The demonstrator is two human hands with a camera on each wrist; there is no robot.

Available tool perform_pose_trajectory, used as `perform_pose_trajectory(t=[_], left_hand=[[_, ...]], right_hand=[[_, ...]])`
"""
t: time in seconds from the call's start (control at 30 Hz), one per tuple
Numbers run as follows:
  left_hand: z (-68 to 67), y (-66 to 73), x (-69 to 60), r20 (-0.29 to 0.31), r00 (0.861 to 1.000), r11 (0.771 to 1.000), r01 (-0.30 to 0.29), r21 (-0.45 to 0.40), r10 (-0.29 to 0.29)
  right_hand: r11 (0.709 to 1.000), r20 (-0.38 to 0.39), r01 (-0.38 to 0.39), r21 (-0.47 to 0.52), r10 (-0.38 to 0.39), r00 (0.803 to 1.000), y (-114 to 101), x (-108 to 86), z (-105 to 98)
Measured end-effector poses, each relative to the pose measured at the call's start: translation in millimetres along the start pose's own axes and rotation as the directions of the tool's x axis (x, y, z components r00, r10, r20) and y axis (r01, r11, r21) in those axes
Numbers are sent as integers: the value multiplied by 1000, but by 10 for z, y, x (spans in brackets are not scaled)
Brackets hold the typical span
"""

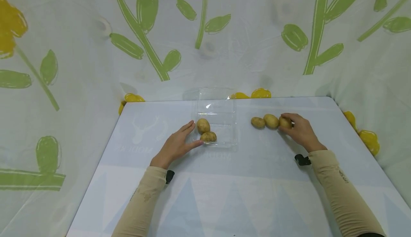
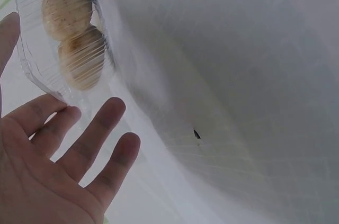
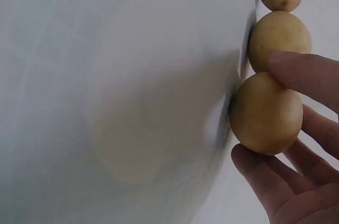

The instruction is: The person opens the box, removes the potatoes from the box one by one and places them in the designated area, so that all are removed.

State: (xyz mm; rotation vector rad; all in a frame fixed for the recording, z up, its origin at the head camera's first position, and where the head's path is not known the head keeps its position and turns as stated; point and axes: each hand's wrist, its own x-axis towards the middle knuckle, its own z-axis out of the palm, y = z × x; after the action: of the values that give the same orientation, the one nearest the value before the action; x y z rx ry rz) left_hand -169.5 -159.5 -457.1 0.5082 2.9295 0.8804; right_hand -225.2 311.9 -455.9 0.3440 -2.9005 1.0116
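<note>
A clear plastic container [image 1: 226, 130] with its lid raised at the back stands on the table, two potatoes [image 1: 203, 125] at its left side. My left hand [image 1: 174, 147] rests thumb and fingers against the container's near left corner, the fingers spread in the left wrist view around the plastic [image 2: 32, 70]. Right of the container, three potatoes lie in a row: a small one [image 1: 258, 122], a middle one [image 1: 271, 121] and the rightmost [image 1: 284, 122]. My right hand [image 1: 302, 132] holds the rightmost potato [image 3: 266, 114] between thumb and fingers; it touches or nearly touches the middle one [image 3: 279, 38].
The white table [image 1: 224, 201] has pale blue triangle prints and ends at a back edge behind the container. A white curtain [image 1: 240, 62] with green leaves and yellow flowers hangs behind and on both sides.
</note>
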Motion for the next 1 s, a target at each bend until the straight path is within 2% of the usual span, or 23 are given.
perform_pose_trajectory(t=[0.33,1.0], left_hand=[[-1,-4,2,6,1000,1000,3,-5,-3],[-2,-6,0,6,1000,1000,-6,-3,6]], right_hand=[[999,-23,12,-41,-13,1000,79,6,52],[998,5,-11,-55,11,1000,19,2,27]])
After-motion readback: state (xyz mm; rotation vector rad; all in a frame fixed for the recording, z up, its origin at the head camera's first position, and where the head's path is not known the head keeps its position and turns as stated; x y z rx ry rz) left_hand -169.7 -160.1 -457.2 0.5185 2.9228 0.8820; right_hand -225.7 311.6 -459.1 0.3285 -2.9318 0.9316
